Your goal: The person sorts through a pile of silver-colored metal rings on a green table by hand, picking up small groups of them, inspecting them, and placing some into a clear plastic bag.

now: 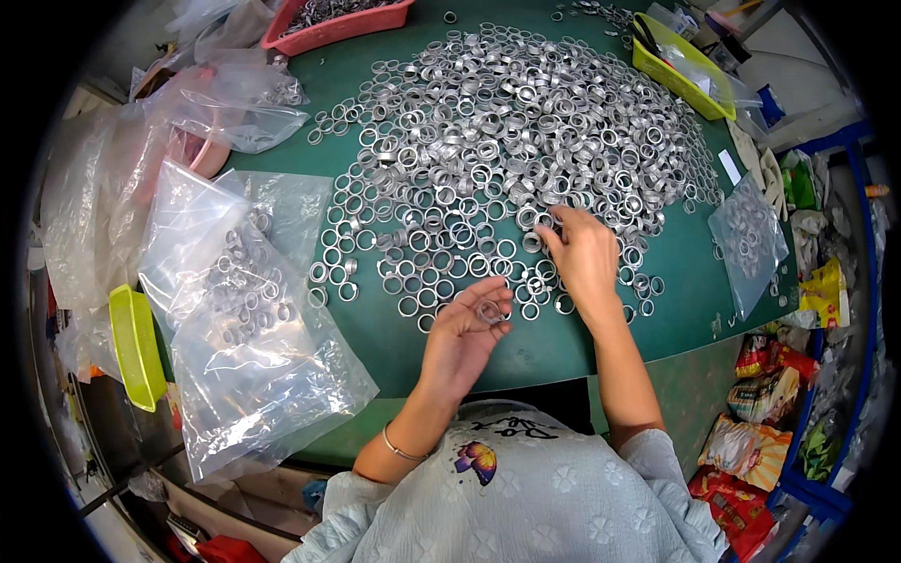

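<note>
A wide heap of silvery metal rings [526, 122] covers the middle of the green table. My left hand [460, 336] is turned palm up near the front edge, fingers curled around a metal ring [489, 311] resting against them. At the near side of the heap, my right hand [587, 253] reaches in with thumb and forefinger closed about another ring [543, 222]. Its other fingers are curled and partly hidden. Loose rings [427, 280] lie flat between and left of my hands.
Clear plastic bags [282, 375] with rings inside lie at the left, and a smaller bag [748, 239] lies at the right. A red tray [343, 21] and a yellow-green basket [683, 70] stand at the back. Another yellow-green basket [136, 347] is at the left edge.
</note>
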A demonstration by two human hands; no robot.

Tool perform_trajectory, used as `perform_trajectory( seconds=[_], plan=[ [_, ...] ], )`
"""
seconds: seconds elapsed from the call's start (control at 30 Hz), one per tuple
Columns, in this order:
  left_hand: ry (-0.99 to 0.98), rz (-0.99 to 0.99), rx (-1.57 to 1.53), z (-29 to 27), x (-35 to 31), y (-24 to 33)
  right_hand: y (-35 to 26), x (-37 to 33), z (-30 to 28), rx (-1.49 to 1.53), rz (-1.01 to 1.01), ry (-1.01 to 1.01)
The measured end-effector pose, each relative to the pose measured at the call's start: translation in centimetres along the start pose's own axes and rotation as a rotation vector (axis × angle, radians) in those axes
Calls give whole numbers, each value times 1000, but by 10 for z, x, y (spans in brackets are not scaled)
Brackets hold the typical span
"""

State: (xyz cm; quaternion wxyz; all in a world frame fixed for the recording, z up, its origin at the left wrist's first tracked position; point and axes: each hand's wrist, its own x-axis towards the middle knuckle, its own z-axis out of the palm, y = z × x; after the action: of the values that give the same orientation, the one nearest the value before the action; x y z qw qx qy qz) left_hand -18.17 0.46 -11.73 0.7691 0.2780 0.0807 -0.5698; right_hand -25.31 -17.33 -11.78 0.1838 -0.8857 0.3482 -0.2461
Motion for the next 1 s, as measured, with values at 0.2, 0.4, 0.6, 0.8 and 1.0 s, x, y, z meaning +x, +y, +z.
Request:
perform_trajectory(
  seconds=[0.2,0.4,0.6,0.8,1.0],
  plan=[
    [-354,-227,-300,-21,8,-9,9,-9,-12,588,168,-149],
    [-78,-423,-191,8,11,-4,-41,-33,-47,702,-103,-627],
    [62,-313,-86,1,13,-14,-5,9,-31,629,-99,-309],
    [28,-405,-195,5,15,-19,25,37,6,43,-228,37],
    [166,-225,-201,35,20,-5,-1,11,-32,655,-5,-417]
  ],
)
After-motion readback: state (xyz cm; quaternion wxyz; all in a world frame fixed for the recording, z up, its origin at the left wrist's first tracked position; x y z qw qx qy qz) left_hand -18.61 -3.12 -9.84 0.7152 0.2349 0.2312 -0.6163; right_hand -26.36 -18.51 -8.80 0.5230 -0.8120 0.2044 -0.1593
